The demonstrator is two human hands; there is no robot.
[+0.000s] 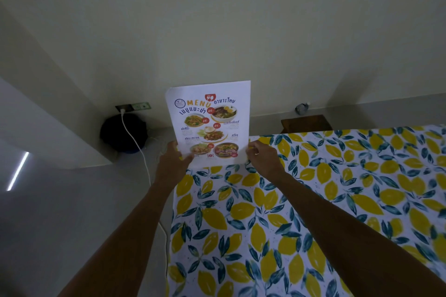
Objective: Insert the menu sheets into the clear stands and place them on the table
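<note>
A white menu sheet printed with food photos stands upright at the far left corner of the table with the lemon-print cloth. My left hand grips its lower left edge. My right hand, a ring on one finger, grips its lower right edge. The bottom of the sheet looks slightly hazy, as if behind clear plastic, but I cannot make out a stand's outline. Both forearms reach in from the bottom of the view.
A black round object sits on the floor by the wall under a socket, with a white cable trailing along the table's left edge. A brown stool and a small bottle lie beyond the table's far edge.
</note>
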